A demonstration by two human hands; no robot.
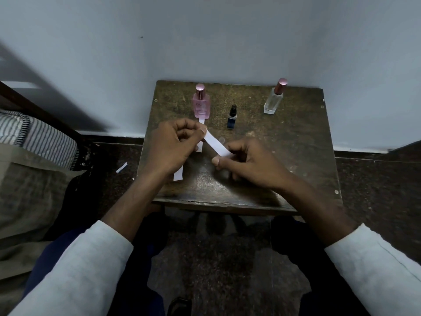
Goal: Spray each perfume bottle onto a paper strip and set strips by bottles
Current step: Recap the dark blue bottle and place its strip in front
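Observation:
Three perfume bottles stand on a small dark table point(296, 144): a pink one point(201, 103) at the back left, a small dark blue one point(232, 117) in the middle, a clear tall one point(274, 98) at the back right. My left hand point(173, 144) and my right hand point(248, 160) each pinch one end of a white paper strip point(216, 143) above the table. A second strip point(201, 121) lies in front of the pink bottle, mostly hidden by my left hand. Another strip point(178, 175) lies by my left wrist.
The table stands against a pale wall point(205, 42). A scrap of paper point(121, 167) lies on the dark floor to the left. A striped cloth point(41, 135) lies on furniture at the far left. My knees are under the table's front edge.

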